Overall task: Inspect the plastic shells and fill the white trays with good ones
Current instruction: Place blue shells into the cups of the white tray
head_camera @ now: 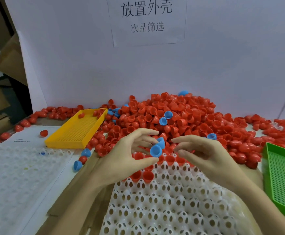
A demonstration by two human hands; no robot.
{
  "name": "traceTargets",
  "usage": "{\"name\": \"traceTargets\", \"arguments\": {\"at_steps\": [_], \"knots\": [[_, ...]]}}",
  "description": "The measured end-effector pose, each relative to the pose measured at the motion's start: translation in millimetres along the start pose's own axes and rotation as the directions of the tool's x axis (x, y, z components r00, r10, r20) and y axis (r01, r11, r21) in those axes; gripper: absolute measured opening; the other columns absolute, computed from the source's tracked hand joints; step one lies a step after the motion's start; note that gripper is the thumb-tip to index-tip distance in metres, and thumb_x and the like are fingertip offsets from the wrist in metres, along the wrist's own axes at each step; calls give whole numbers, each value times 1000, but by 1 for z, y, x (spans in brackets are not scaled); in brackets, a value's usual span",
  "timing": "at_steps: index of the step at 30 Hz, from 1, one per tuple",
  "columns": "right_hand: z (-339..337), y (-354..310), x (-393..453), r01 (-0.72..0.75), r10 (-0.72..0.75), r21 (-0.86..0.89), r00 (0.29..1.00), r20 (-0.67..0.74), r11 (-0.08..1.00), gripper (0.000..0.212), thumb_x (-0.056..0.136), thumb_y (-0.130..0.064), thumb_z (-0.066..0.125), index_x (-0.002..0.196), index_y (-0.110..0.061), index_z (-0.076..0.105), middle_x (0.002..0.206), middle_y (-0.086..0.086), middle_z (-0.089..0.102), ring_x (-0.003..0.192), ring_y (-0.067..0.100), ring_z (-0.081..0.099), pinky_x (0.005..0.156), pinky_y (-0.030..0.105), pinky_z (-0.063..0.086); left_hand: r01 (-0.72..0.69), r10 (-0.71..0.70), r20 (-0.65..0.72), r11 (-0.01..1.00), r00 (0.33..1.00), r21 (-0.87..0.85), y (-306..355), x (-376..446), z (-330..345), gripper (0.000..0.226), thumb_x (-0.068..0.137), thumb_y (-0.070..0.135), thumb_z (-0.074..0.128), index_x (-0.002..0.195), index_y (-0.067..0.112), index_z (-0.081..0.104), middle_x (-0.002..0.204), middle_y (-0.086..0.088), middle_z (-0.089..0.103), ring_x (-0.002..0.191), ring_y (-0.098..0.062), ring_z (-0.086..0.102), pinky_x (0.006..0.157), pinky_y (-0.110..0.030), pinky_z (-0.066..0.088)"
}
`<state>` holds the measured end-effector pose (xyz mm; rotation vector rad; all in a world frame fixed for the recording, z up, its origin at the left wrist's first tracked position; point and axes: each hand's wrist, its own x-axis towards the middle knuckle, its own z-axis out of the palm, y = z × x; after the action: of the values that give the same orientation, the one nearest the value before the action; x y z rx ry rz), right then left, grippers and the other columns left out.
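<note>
step: inspection, mid-check. two blue shells (158, 147) held up over the far end of the white tray (163, 200), not yet seated in any pocket.
left hand (130, 155): fingers curled round the blue shells, pinching them from the left; the lower one faces the camera w/ its open mouth, the upper sits just behind it.
right hand (204, 153): fingers loosely bent, tips pointing at the shells but just apart from them; holds nothing afaict.
white tray: in front of the person, between the forearms; only some far pockets hold red shells (143, 175), the rest are bare, so fill looks early.
supply: big red shell pile (172, 116) on the worktop (74, 192) right behind the tray, a few blue ones mixed in.
side bins: yellow tray (77, 129) to the left w/ a couple of red pieces in it, green tray (284, 177) at the right edge; which takes rejects, can't tell.
2nd white tray (14, 175): left, nearly bare.
next move, my guess: separate the two shells, turn each to check rim & dome, then press the good ones mouth-up into bare pockets beside the reds; needs a light pinch, they look thin & slippery.
</note>
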<state>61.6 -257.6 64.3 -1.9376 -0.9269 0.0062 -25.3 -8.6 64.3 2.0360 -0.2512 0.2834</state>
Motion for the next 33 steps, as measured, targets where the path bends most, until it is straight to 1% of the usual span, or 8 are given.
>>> {"name": "traceTargets", "arguments": {"at_steps": [5, 8, 12, 15, 20, 24, 27, 33], "knots": [[17, -9, -12, 126, -125, 47, 992, -25, 991, 31, 97, -21, 68, 125, -32, 71, 120, -13, 72, 113, 14, 69, 84, 25, 59, -69, 70, 52, 997, 996, -22, 6, -2, 14, 64, 85, 22, 87, 139, 36, 56, 122, 12, 73, 117, -13, 69, 100, -25, 53], [22, -12, -16, 101, -99, 37, 993, -71, 994, 23, 94, -33, 70, 116, -34, 73, 107, -20, 75, 104, 7, 72, 82, 23, 58, -163, 161, 24, 975, 987, 149, 9, -5, 19, 64, 84, 33, 85, 140, 42, 55, 118, 17, 71, 114, -11, 68, 99, -21, 51], [24, -10, -19, 77, -75, 19, 993, -86, 997, 24, 89, -18, 79, 110, -29, 74, 102, -24, 76, 99, -2, 72, 83, 15, 56, -339, 342, 64, 858, 938, 385, 11, -7, 24, 59, 89, 35, 78, 144, 33, 56, 116, 19, 65, 111, -3, 64, 98, -17, 50], [24, -9, -18, 44, -36, 72, 994, -100, 996, 27, 87, -10, 80, 109, -24, 74, 101, -21, 77, 97, -2, 73, 82, 14, 57, -287, 286, 49, 908, 957, 304, 9, -6, 24, 62, 87, 38, 83, 142, 36, 56, 118, 19, 68, 114, -6, 66, 100, -19, 50], [28, -8, -18, 31, -22, 94, 996, -92, 995, 24, 87, -13, 81, 108, -23, 75, 98, -18, 78, 96, 0, 74, 84, 18, 58, -197, 202, -8, 963, 979, 186, 9, -4, 25, 34, 92, 43, 72, 125, 33, 66, 109, 17, 72, 109, -8, 69, 95, -19, 52], [29, -7, -18, 4, 1, 104, 999, -51, 995, 20, 94, -15, 74, 110, -27, 76, 97, -16, 78, 94, 6, 75, 82, 21, 59, -131, 129, 22, 980, 991, 148, 8, -3, 21, 32, 91, 20, 80, 117, 34, 67, 104, 16, 74, 105, -10, 72, 92, -22, 55], [26, -6, -17, 12, -5, 99, 998, -70, 995, 20, 100, -20, 65, 111, -32, 77, 99, -13, 78, 92, 12, 74, 78, 24, 59, -102, 108, -20, 973, 994, 206, 6, -4, 16, 31, 88, 14, 80, 108, 35, 69, 100, 19, 75, 102, -5, 72, 92, -17, 52], [20, 3, -13, -58, 74, 96, 982, -175, 994, 22, 102, -16, 60, 107, -28, 77, 99, -14, 77, 98, 7, 73, 81, 37, 62, -66, 91, -30, 879, 995, 472, -1, -7, 23, 17, 82, 30, 85, 87, 41, 74, 107, 30, 59, 106, 1, 60, 86, -10, 46]]}}
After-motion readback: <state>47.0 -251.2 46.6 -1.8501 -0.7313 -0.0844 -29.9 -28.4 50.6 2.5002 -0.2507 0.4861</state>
